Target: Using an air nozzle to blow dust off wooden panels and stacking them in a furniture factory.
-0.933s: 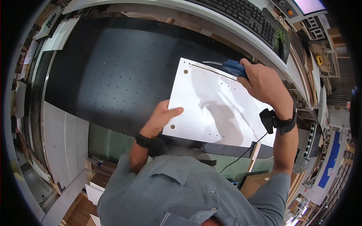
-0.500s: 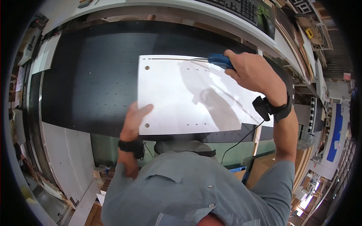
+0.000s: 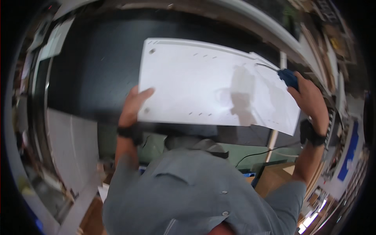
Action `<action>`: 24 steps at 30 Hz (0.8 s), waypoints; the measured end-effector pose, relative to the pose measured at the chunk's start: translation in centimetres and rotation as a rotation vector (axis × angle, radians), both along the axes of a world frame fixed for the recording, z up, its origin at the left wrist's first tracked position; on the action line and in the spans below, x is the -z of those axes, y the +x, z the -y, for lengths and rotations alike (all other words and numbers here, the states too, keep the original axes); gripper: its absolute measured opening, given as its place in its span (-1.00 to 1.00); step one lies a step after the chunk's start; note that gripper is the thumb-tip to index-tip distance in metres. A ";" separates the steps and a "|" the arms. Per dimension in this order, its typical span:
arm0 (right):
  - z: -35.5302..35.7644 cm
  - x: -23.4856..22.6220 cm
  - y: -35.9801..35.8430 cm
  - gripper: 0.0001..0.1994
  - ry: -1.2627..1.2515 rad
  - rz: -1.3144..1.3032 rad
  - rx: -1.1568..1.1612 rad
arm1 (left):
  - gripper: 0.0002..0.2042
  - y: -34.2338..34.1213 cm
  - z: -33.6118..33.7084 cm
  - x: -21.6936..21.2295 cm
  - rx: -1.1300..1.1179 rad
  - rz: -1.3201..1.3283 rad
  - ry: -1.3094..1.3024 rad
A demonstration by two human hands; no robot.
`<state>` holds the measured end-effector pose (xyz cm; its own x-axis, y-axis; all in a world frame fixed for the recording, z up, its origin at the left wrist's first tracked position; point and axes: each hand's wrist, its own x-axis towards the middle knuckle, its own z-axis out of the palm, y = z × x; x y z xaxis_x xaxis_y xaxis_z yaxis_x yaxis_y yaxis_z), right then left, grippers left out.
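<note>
A white rectangular panel (image 3: 188, 86) with small holes and a groove along its far edge spans the middle in front of me. My left hand (image 3: 136, 102) is closed on its left edge, the thumb lying on top. A second white piece (image 3: 280, 107) shows at the panel's right end, at a slightly different angle. My right hand (image 3: 311, 96) is closed around a blue-handled tool (image 3: 289, 78) with a thin metal shaft. The shaft points left over the far right part of the white pieces. Motion blur hides whether its tip touches, and the tool's exact kind is unclear.
Under the panel lies a large black board (image 3: 90, 82) with small holes. A light strip (image 3: 272, 141) juts toward me at the right. Near my right arm are a thin black cable (image 3: 250, 155) and cardboard (image 3: 276, 176). A pale panel (image 3: 72, 145) stands at the left.
My right hand has moved right with the tool, away from the groove's middle. The white panel has shifted away from me and tilted, my left hand still on its edge. The view has turned slightly.
</note>
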<state>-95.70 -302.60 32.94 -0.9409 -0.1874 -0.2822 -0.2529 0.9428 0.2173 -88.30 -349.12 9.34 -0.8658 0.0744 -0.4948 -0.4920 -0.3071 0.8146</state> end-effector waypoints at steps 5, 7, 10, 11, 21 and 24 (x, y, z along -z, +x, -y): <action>7.5 2.0 5.7 -0.66 -0.229 0.268 -0.119 | -0.60 -0.8 0.5 1.4 -0.045 0.021 0.034; 11.0 3.8 7.2 -0.74 -0.338 0.327 -0.271 | -0.54 -1.3 0.0 0.3 -0.053 0.116 0.237; 15.1 5.8 8.7 -0.76 -0.428 0.289 -0.351 | -0.49 -1.2 0.4 1.6 -0.061 0.101 0.319; 16.1 6.1 8.8 -0.76 -0.431 0.285 -0.349 | -0.49 -1.2 0.3 1.2 -0.058 0.099 0.316; 14.8 5.9 11.2 -0.75 -0.396 0.301 -0.284 | -0.51 -0.7 0.6 -0.1 -0.010 0.098 0.293; 11.8 4.7 11.4 -0.75 -0.293 0.277 -0.118 | -0.57 -0.9 0.5 0.3 0.074 0.059 0.191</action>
<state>-84.26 -314.41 28.22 -0.8041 -0.3992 -0.4406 -0.3740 0.9157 -0.1469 -89.15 -349.60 9.06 -0.8246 0.2343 -0.5149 -0.5638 -0.4145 0.7144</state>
